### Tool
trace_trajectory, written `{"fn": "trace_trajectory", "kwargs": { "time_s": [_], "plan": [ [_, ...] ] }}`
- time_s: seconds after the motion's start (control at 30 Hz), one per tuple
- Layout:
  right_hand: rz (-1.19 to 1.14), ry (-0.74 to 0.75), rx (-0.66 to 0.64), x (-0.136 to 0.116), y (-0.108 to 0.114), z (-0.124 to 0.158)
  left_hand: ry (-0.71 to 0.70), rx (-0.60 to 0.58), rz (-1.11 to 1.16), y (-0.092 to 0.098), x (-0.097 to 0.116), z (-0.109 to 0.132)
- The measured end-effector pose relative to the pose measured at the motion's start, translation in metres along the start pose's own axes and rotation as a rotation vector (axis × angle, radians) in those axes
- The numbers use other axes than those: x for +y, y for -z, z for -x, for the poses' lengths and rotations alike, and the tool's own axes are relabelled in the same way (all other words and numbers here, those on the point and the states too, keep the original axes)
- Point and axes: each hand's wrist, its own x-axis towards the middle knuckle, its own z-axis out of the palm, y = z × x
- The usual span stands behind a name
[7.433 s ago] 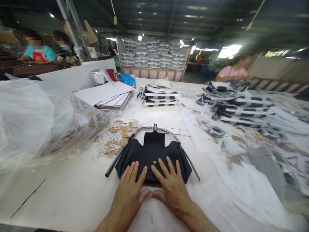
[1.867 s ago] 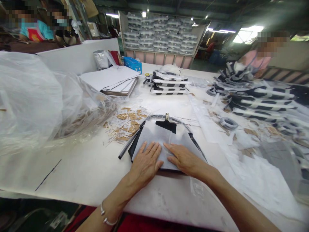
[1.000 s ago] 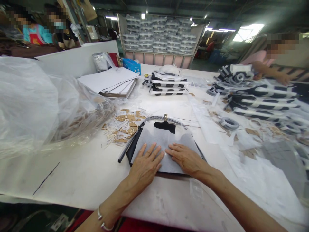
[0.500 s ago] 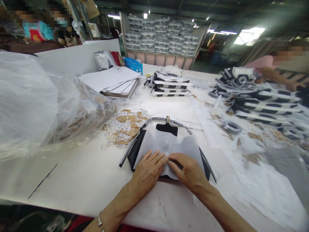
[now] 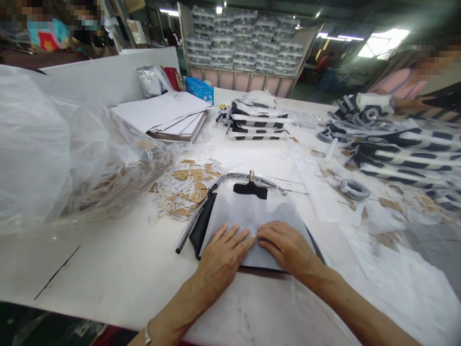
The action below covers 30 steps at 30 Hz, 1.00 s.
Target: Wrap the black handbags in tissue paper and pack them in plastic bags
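A black handbag [image 5: 202,230] lies flat on the white table in front of me, with a sheet of thin white paper [image 5: 248,211] spread over it. My left hand [image 5: 226,247] rests flat on the paper's left part, fingers stretched out. On the right part lies my right hand [image 5: 284,242], its fingers slightly bent and extended over the sheet, touching it. Past the paper's far edge shows a black flap tab [image 5: 250,191] with a metal clasp [image 5: 251,176]. A plastic-wrapped handle [image 5: 230,177] arches around the bag's far side.
Left of the bag lie tan hang tags [image 5: 190,185] with white strings, beside a large clear plastic bag [image 5: 82,158]. Behind are a stack of white sheets [image 5: 162,115], a blue box [image 5: 199,90] and wrapped bags [image 5: 257,122]. More wrapped bags [image 5: 406,158] and a co-worker [image 5: 403,81] are at right.
The near part of the paper now lies flat over the black patch that showed by my right hand. That hand has shifted slightly right; my left hand stays on the sheet.
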Motion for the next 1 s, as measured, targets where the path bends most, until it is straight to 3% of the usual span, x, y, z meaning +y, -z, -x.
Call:
{"fn": "trace_trajectory", "kwargs": {
  "time_s": [0.1,0.2,0.37,0.57,0.63,0.83,1.0],
  "plan": [
    [-0.054,-0.036,0.017,0.001,-0.005,0.001,-0.004,0.046,0.018,0.000,0.000,-0.001],
    [-0.066,-0.176,-0.066,-0.004,-0.003,-0.007,-0.014,0.035,0.009,-0.002,-0.001,-0.001],
    [0.179,-0.297,-0.213,-0.026,-0.001,-0.024,-0.015,-0.034,-0.048,-0.007,-0.003,-0.001],
    [0.348,-0.314,-0.314,-0.045,-0.001,-0.033,-0.065,-0.299,-0.083,0.012,0.001,-0.029],
    [0.277,-0.350,-0.273,-0.041,0.000,-0.031,-0.046,-0.328,-0.089,0.020,0.004,-0.040],
    [-0.126,-0.424,-0.028,-0.017,-0.010,-0.012,0.085,-0.224,-0.128,0.032,0.000,-0.043],
    [-0.185,-0.405,-0.045,-0.014,-0.013,-0.011,0.106,-0.230,-0.199,0.045,-0.011,-0.042]
  ]
}}
